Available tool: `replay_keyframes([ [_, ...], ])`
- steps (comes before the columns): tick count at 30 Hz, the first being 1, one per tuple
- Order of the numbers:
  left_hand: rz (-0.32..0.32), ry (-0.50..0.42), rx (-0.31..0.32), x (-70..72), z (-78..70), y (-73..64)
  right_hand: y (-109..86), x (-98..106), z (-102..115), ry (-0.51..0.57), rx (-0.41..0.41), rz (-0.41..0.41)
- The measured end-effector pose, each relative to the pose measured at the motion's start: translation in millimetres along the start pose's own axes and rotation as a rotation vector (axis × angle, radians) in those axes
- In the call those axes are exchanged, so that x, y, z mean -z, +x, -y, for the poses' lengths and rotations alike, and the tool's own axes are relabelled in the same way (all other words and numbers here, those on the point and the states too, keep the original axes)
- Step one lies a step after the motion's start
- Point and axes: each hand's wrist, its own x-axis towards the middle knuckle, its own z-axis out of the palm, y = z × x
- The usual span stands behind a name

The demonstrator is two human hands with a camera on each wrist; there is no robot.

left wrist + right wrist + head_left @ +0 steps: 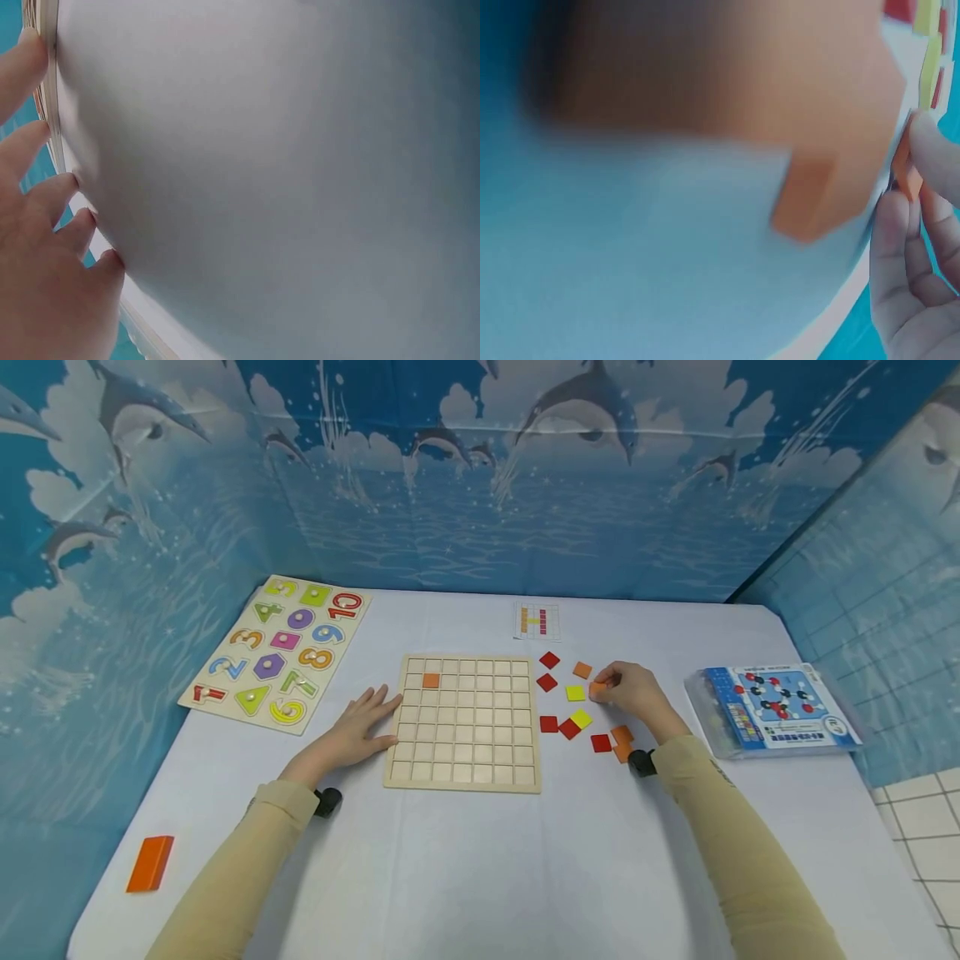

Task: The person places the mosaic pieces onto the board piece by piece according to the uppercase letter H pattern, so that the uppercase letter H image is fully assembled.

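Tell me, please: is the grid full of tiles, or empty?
Nearly empty: the grid holds only one orange tile, near its upper left corner; all other cells look bare.

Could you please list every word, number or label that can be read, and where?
On the number puzzle:
"1"
"2"
"3"
"4"
"5"
"6"
"7"
"8"
"9"
"10"
Packaged kit: cover lettering too small and blurred to read.
Small patterned card: no readable text.

Five red tiles [549,724], five orange tiles [582,670] and two yellow tiles [575,693] show. There are two hands [352,732], one grid [462,733], one card [537,622], one puzzle [258,682], one box [787,704], one block [151,863].
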Motion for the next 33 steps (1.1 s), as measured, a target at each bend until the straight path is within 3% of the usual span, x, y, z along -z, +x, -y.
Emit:
replay_keyframes([
  [8,-0.002,0.005,0.006,2.8,0.5,-1.8,-1.7,4,6,0.025,0.023,0.011],
  [14,-0.01,-0.002,0.007,2.6,4.0,-2.2,-4.9,-7,44,0.088,0.116,0.012],
  [26,-0.004,-0.013,-0.01,-1.3,8.2,-1.5,-4.2,-72,132,0.219,0.309,0.133],
  [33,-0.005,-0.009,-0.018,-3.1,8.6,2.1,-2.6,-105,167,0.213,0.385,0.123],
])
